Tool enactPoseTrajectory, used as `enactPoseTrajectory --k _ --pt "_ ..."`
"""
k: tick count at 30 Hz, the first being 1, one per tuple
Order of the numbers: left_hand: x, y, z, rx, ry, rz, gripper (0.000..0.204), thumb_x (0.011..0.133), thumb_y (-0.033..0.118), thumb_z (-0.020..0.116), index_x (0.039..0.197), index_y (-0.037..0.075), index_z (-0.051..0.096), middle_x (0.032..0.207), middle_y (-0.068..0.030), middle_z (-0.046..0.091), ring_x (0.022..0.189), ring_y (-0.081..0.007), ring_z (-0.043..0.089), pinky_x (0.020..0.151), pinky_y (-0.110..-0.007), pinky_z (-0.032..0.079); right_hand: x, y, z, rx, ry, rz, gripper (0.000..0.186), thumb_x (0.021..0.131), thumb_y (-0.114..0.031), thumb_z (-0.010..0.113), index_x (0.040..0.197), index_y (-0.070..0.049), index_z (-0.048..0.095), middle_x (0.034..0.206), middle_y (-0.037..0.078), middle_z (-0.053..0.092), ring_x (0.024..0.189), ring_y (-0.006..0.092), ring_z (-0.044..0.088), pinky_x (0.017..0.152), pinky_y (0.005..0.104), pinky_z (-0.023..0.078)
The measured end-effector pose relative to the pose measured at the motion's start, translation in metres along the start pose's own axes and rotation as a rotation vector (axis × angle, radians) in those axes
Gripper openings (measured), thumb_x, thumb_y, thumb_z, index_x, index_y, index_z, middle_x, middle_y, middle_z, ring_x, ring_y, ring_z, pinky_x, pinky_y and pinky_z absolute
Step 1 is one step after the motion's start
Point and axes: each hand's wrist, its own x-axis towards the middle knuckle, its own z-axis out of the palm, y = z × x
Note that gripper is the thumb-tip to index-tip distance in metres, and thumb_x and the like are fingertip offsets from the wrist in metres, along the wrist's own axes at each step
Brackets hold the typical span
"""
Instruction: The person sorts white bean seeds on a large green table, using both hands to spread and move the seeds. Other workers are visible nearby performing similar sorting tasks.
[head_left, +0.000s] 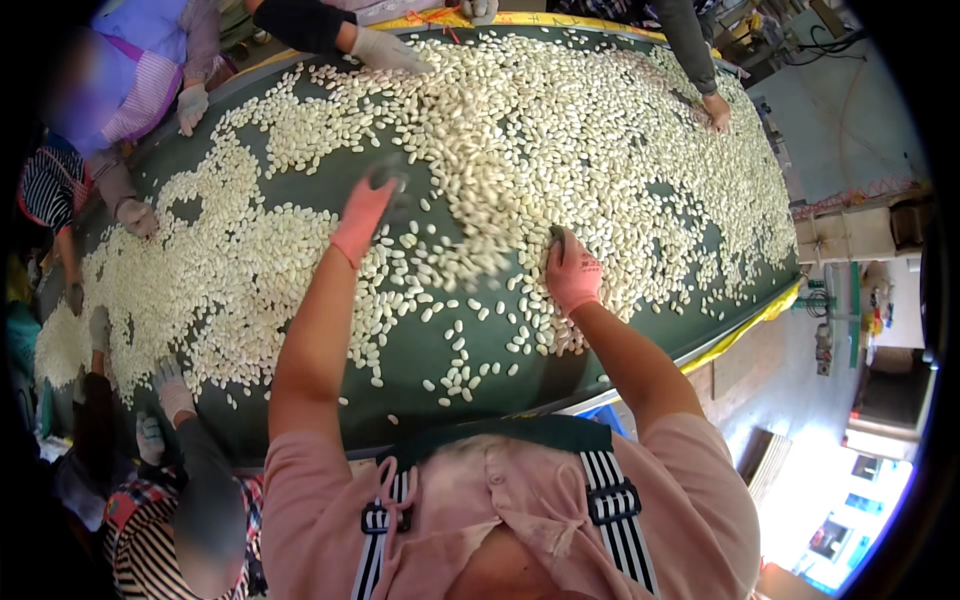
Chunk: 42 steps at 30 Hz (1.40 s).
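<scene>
Centrally, white beans (pixel 565 130) spread across dark green tabletop (pixel 310 188). Left pink-gloved hand (pixel 366 212) motion-blurred beside bare patch; grip cannot be told. Right pink-gloved hand (pixel 573 272) set among beans, fingers partly hidden; grip likewise cannot be determined. Sparsely covered strip seen along near edge; right-hand rim bordered by yellow edging (pixel 745 328). Far edge occupied by co-worker's gloved hand (pixel 388 50).

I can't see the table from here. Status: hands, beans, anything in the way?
Left hand blurred over green table, grip unclear. Right hand among white beans. Beans widely spread, some blurred between both hands. Co-workers' hands apart, nothing seen blocking.
</scene>
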Motion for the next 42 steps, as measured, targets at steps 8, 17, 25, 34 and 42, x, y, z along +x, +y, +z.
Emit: enactPoseTrajectory --k 8,17,25,34,42 --pt "-0.037 -0.035 -0.172 0.934 1.048 0.173 0.060 0.080 0.036 0.071 0.136 0.018 0.056 0.131 -0.0155 0.057 0.121 -0.0334 0.054 0.104 -0.042 0.042 -0.001 -0.008 0.001 -0.038 -0.008 0.002 0.027 0.097 -0.024 0.047 0.119 -0.012 0.059 0.098 0.015 0.071 0.089 0.0346 0.068 0.079 0.0458 0.052" --pt "-0.133 -0.073 0.019 1.413 0.126 0.453 0.078 0.082 0.053 0.067 0.143 0.012 0.043 0.143 -0.0174 0.044 0.127 -0.0414 0.043 0.108 -0.051 0.034 -0.003 -0.009 0.004 -0.057 0.031 0.102 0.028 0.098 -0.026 0.047 0.118 -0.012 0.062 0.102 0.016 0.070 0.094 0.0352 0.067 0.083 0.0428 0.051" --pt "-0.196 -0.099 0.002 1.360 -0.006 0.477 0.068 0.080 0.043 0.071 0.136 0.011 0.050 0.138 -0.0184 0.045 0.128 -0.0426 0.040 0.108 -0.057 0.029 0.037 -0.088 -0.017 0.151 -0.233 0.153 0.032 0.098 -0.028 0.051 0.114 -0.005 0.065 0.103 0.014 0.070 0.095 0.0266 0.066 0.086 0.0380 0.050" --pt "-0.219 -0.101 -0.067 0.988 0.331 0.617 0.048 0.079 0.020 0.070 0.123 0.005 0.058 0.125 -0.0204 0.054 0.121 -0.0411 0.046 0.104 -0.050 0.036 0.077 -0.127 0.022 -0.658 -0.539 -0.310 0.024 0.090 -0.008 0.050 0.109 0.002 0.061 0.109 0.019 0.070 0.101 0.0324 0.069 0.082 0.0420 0.055" --pt "-0.234 -0.096 -0.157 0.738 0.709 0.446 0.030 0.088 0.003 0.061 0.117 -0.001 0.064 0.112 -0.0138 0.066 0.101 -0.0243 0.063 0.089 -0.034 0.049 0.067 -0.122 0.029 -0.499 -0.534 -0.167 0.029 0.093 -0.011 0.039 0.112 0.002 0.056 0.113 0.021 0.068 0.105 0.0356 0.067 0.089 0.0454 0.051"
